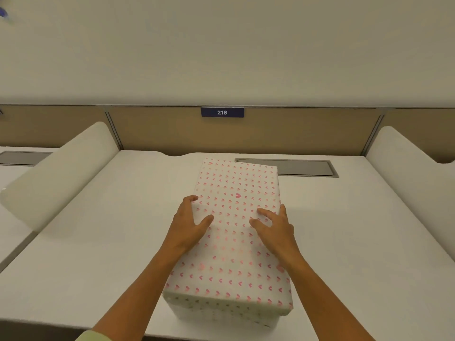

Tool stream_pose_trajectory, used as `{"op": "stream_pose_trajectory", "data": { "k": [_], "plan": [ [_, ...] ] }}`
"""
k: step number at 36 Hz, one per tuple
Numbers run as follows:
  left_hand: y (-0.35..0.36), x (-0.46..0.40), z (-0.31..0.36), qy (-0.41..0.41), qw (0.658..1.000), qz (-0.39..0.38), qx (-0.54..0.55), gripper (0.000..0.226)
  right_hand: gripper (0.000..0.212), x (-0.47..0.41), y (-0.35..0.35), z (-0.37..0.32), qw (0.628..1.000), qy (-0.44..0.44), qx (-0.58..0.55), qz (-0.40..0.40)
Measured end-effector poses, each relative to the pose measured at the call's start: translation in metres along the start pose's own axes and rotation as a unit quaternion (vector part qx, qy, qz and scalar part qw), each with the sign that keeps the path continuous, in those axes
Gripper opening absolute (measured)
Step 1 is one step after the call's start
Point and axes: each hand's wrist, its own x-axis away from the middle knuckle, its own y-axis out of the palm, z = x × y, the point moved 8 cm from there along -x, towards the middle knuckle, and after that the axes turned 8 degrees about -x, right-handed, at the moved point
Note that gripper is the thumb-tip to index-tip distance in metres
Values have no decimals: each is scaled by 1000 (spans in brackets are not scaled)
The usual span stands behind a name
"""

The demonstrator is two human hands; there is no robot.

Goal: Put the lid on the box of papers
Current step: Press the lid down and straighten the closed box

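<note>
A long white lid point(236, 188) printed with small pink hearts lies on top of the box point(221, 316), whose near wall shows just under the lid's front edge. The papers inside are hidden. My left hand point(189, 225) grips the lid's left edge, fingers wrapped over the side and thumb on top. On the right side, my right hand point(273, 230) rests on the lid, with spread fingers on top and one finger over the right edge.
The box stands on a white desk point(98, 230). White side dividers point(61, 173) flank the desk left and right. A tan back panel carries a blue sign reading 216 point(222, 112). A grey cable hatch point(302, 167) sits behind the box.
</note>
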Motion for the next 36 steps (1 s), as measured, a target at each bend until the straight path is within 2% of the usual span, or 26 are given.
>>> {"op": "stream_pose_trajectory", "data": {
  "k": [11,18,26,36],
  "plan": [
    [13,-11,-27,11,999,-40,8,74,55,-3,20,5,998,39,39,13],
    [15,-11,-38,12,998,-53,-39,83,55,2,28,-1,997,46,60,-1],
    [26,-5,-53,6,995,-86,-54,82,63,4,35,5,994,41,97,-34],
    [34,-21,-56,14,990,-101,-102,92,72,-3,37,8,982,27,181,-44]
  ]
}}
